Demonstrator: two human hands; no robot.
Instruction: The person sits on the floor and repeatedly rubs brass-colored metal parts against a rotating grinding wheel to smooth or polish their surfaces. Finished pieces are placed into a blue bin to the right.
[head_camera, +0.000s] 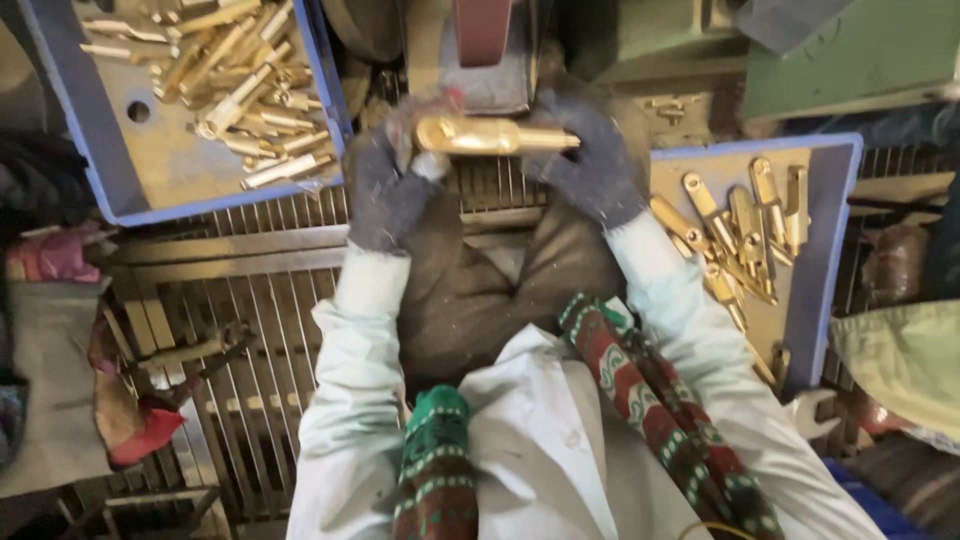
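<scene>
Both my hands wear dark gloves and hold one long brass part (490, 136) level in front of a sanding belt (483, 30). My left hand (385, 190) grips its thick left end, and my right hand (590, 160) grips its thin right end. The part's middle shows between the gloves, shiny and golden. A blue tray (110, 180) at the upper left holds several brass parts (245, 85) in a heap. A second blue tray (830, 230) at the right holds several flat brass pieces (745, 225).
A metal grate (250, 300) lies under my arms. Red and grey rags (130, 430) sit at the lower left. Green machine housing (850, 50) stands at the upper right. A wrench (815, 415) lies below the right tray.
</scene>
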